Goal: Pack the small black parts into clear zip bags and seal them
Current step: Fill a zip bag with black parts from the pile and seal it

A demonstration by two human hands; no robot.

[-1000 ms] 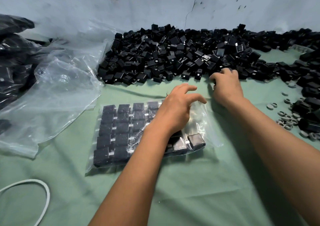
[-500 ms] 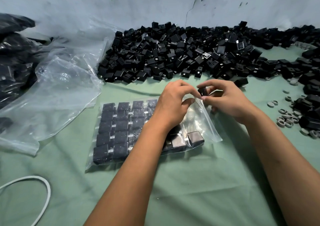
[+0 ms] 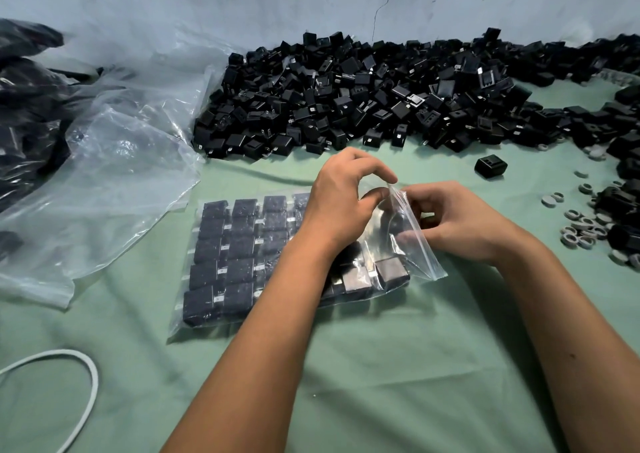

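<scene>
Green cloth covers the desk (image 3: pixel 381 366), with a heap of black parts (image 3: pixel 363 95) along the wall. Nearer, the clear zip bag (image 3: pixel 415 258) lies filled with rows of parts; the left hand (image 3: pixel 343 203) pinches its raised open edge, and the right hand (image 3: pixel 457 220) is curled closed at the opening.

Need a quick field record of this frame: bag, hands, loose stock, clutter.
zip bag: clear zip bag lying flat on the green cloth, mouth end at right lifted and open
contents: black parts in neat rows, filling most of the bag
left hand: left hand pinching the bag's top edge
right hand: right hand at the bag mouth, fingers curled; what they hold is unclear
loose stock: pile of black parts along the wall
stray: single black part right of the hands
other: grey rings, empty large clear bag, white cord
</scene>
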